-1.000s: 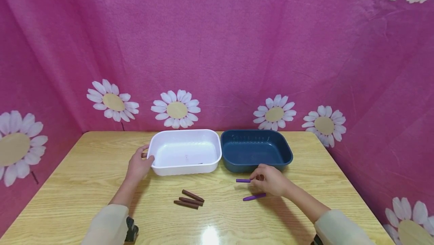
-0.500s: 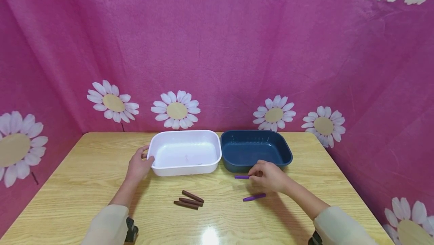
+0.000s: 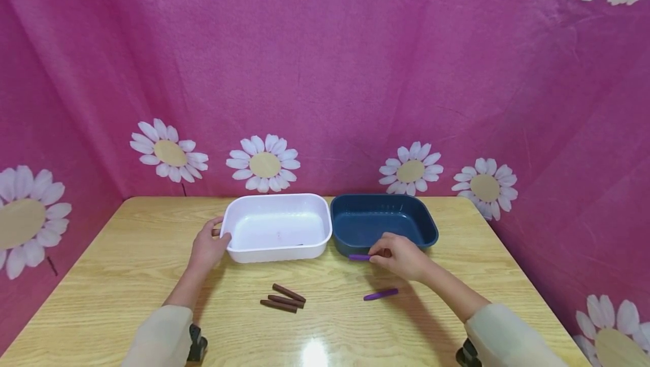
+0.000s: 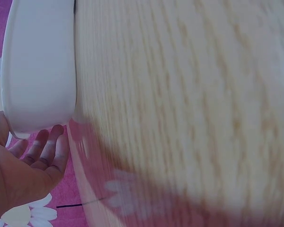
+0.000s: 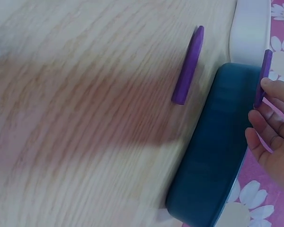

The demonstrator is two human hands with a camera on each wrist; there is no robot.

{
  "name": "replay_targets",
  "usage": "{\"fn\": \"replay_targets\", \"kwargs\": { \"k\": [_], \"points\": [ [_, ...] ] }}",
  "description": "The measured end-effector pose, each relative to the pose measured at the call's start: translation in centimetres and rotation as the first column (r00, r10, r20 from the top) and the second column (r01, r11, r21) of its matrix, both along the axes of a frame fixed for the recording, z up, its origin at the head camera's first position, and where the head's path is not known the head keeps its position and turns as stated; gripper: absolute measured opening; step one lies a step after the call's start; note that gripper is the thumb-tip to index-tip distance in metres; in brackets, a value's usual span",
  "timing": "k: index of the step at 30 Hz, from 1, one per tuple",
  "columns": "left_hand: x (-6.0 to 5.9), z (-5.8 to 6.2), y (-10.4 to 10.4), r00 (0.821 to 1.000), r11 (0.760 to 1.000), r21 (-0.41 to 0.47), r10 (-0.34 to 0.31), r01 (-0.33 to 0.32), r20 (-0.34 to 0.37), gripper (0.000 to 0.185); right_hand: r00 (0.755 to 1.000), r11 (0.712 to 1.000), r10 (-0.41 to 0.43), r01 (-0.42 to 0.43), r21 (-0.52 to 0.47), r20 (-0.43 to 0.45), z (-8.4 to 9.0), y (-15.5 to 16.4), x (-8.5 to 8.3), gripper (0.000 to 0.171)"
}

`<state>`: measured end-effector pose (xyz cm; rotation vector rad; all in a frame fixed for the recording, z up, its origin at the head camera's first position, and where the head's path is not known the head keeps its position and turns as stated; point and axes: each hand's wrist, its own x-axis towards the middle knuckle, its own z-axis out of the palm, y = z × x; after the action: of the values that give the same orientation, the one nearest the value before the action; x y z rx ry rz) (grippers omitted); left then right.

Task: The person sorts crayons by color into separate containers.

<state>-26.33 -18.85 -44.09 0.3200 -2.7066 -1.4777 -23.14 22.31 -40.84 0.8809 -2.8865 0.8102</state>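
My right hand (image 3: 401,255) pinches a purple crayon (image 3: 359,257) and holds it lifted at the near rim of the dark blue tub (image 3: 424,226); in the right wrist view the same crayon (image 5: 263,75) sticks out of my fingers against the tub wall (image 5: 210,156). A second purple crayon (image 3: 381,295) (image 5: 188,64) lies on the table nearer me. My left hand (image 3: 207,245) grips the left end of the white tub (image 3: 276,251), thumb on its rim; the left wrist view shows my fingers (image 4: 45,149) by the tub wall (image 4: 40,66).
Three brown crayons (image 3: 284,298) lie together on the wooden table (image 3: 101,276) in front of the white tub. A small dark item lies inside the white tub near its front wall. Pink daisy-print cloth (image 3: 325,73) closes in the back and both sides.
My right hand has lifted the purple crayon off the table and carried it away from me, up to the blue tub's near rim. My left hand has stayed on the white tub.
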Motion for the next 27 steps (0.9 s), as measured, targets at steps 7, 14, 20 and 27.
{"fn": "replay_targets", "kwargs": {
  "k": [7,14,20,27],
  "points": [
    [0.0,0.1,0.0,1.000,1.000,0.002,0.003,-0.003,0.002,0.055,1.000,1.000,0.001,-0.001,0.002,-0.011,0.4,-0.7,-0.4,0.010],
    [-0.1,-0.3,-0.1,1.000,1.000,0.011,0.003,-0.003,-0.016,0.054,1.000,1.000,0.015,-0.015,-0.001,-0.005,0.7,-1.3,-0.5,0.009],
    [-0.1,-0.3,-0.1,1.000,1.000,0.015,0.006,-0.006,-0.017,0.054,1.000,1.000,0.017,-0.017,-0.021,-0.015,1.0,-1.9,-0.7,0.010],
    [0.0,-0.2,-0.1,1.000,1.000,0.012,0.003,-0.002,-0.024,0.054,1.000,1.000,0.019,-0.018,-0.019,0.009,1.0,-2.6,-1.1,0.012]
  ]
}}
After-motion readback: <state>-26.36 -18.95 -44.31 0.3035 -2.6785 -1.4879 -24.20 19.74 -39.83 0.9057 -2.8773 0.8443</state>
